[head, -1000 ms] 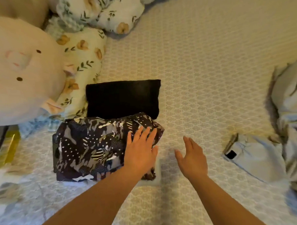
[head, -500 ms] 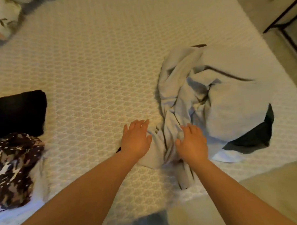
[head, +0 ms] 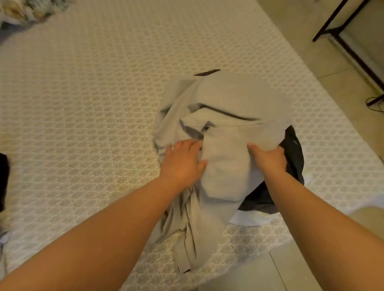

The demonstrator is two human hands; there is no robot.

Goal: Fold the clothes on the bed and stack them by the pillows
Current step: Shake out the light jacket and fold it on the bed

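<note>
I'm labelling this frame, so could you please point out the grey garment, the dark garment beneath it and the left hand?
grey garment (head: 224,166), head view, flat middle panel.
dark garment (head: 294,150), head view, exposed right edge.
left hand (head: 183,165), head view, back of hand.

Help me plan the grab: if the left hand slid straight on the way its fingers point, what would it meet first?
The left hand already lies on the grey garment; going on, it would likely run into the raised fold just past its fingertips, though depth is uncertain.

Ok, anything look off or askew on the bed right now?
Nothing is damaged or spilled. The grey garment lies crumpled at the edge of the bed, part of it hanging over the side, with dark and white clothes bunched under it. Both hands are on it.
</note>
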